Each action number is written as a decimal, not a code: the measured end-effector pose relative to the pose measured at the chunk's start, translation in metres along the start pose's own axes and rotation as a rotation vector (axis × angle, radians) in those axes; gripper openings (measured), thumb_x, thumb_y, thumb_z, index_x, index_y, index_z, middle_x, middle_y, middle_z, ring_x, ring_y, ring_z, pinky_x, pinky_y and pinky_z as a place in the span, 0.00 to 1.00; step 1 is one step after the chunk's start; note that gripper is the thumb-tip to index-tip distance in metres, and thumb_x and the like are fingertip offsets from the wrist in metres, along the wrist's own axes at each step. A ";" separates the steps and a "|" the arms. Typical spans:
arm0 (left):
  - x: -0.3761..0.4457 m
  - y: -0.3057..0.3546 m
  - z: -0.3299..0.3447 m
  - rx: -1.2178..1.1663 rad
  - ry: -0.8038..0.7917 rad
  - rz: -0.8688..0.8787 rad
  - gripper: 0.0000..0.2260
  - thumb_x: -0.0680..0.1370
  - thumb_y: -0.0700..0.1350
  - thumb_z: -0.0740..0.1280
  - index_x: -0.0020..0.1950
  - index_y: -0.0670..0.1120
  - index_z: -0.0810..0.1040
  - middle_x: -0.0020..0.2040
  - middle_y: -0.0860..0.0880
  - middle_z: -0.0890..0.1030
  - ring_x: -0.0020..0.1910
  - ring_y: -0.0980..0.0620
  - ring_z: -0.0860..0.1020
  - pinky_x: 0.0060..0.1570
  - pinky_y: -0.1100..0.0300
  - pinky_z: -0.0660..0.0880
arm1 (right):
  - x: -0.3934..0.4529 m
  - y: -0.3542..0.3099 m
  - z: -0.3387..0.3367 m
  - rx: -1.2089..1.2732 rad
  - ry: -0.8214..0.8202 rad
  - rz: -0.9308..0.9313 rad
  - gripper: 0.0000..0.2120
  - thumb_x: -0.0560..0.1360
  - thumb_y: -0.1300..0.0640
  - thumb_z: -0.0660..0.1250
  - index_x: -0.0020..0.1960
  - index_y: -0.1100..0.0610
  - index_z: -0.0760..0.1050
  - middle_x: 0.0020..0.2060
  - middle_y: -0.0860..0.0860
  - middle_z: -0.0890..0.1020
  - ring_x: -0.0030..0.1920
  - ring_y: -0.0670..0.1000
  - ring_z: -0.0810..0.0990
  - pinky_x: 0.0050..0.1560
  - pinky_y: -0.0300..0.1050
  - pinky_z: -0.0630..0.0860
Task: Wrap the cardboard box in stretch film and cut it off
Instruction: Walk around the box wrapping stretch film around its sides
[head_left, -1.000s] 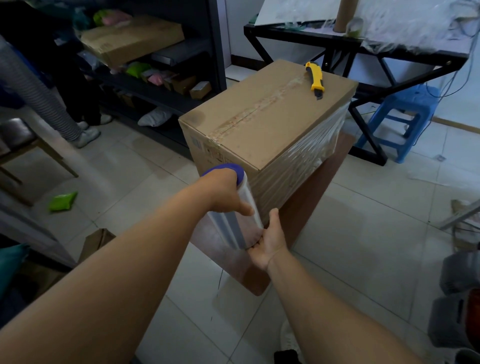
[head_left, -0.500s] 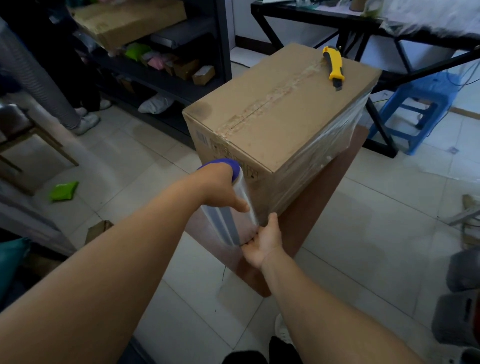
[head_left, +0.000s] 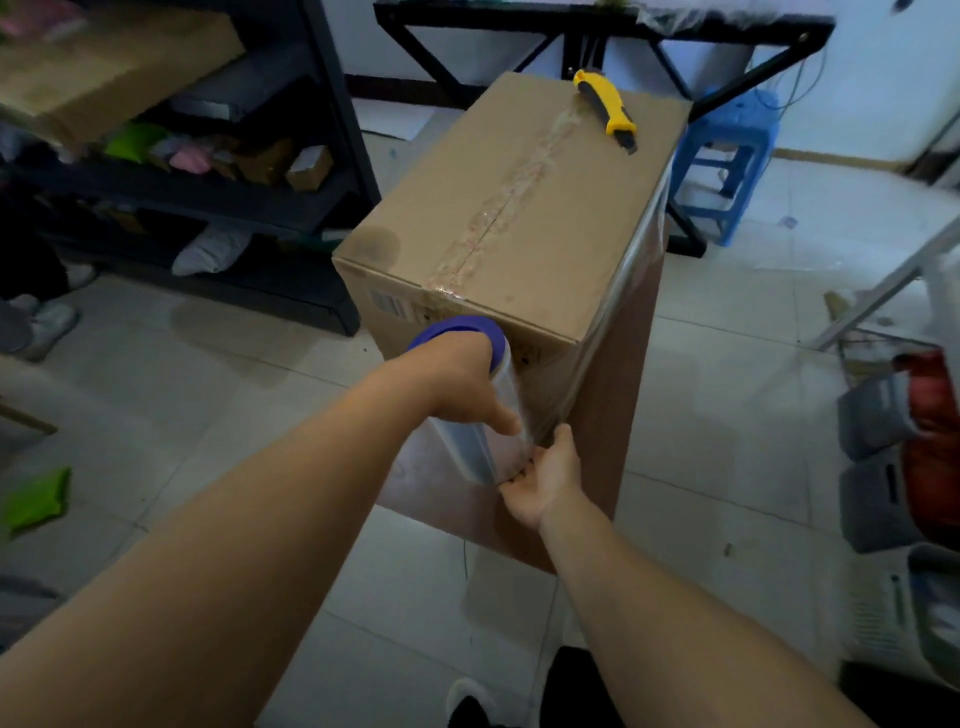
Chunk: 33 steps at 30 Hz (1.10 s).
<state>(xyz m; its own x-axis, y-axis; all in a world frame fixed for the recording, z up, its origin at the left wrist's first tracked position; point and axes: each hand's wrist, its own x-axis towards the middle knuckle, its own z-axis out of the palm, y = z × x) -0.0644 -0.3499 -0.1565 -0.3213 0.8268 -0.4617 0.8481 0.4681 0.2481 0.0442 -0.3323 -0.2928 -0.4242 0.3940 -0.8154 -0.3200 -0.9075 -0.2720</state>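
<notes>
While both hands grip film roll (head_left: 480, 415), cardboard box (head_left: 519, 208) half-wrapped.

Pale tiled floor (head_left: 727, 415); dark shelving (head_left: 332, 156) left, black-framed table (head_left: 597, 21) behind, blue stool (head_left: 727, 156), possibly plastic.

Both bare forearms reach forward and down from the bottom of the view; the left hand (head_left: 462, 384) is curled round the upper part of the film roll (head_left: 480, 431), thumb pointing down to the right; the right hand (head_left: 545, 475) sits lower, palm up, fingers cupped under the roll's bottom end.
</notes>
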 end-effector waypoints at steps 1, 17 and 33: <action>0.002 -0.002 -0.002 0.011 -0.011 0.014 0.22 0.66 0.57 0.77 0.36 0.48 0.66 0.34 0.51 0.67 0.31 0.53 0.66 0.31 0.62 0.64 | 0.003 0.002 0.002 0.016 0.010 -0.003 0.30 0.81 0.38 0.48 0.66 0.61 0.72 0.47 0.59 0.81 0.55 0.56 0.79 0.64 0.50 0.72; 0.025 -0.045 -0.009 0.208 -0.176 0.279 0.20 0.67 0.60 0.74 0.38 0.48 0.69 0.34 0.51 0.71 0.31 0.53 0.69 0.31 0.62 0.66 | 0.019 0.033 0.023 0.242 0.105 -0.126 0.31 0.80 0.35 0.48 0.47 0.60 0.75 0.23 0.54 0.77 0.27 0.50 0.73 0.31 0.40 0.66; 0.028 -0.079 -0.019 0.282 -0.169 0.536 0.21 0.72 0.61 0.69 0.36 0.47 0.65 0.32 0.50 0.66 0.28 0.54 0.64 0.29 0.61 0.60 | 0.014 0.085 0.045 0.455 0.143 -0.282 0.34 0.80 0.36 0.50 0.71 0.61 0.68 0.59 0.59 0.79 0.59 0.55 0.78 0.58 0.48 0.72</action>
<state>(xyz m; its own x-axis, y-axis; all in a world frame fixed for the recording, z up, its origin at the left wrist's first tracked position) -0.1481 -0.3581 -0.1728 0.2312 0.8520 -0.4697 0.9587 -0.1172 0.2592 -0.0274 -0.3977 -0.3040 -0.1599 0.5601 -0.8129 -0.7516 -0.6029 -0.2676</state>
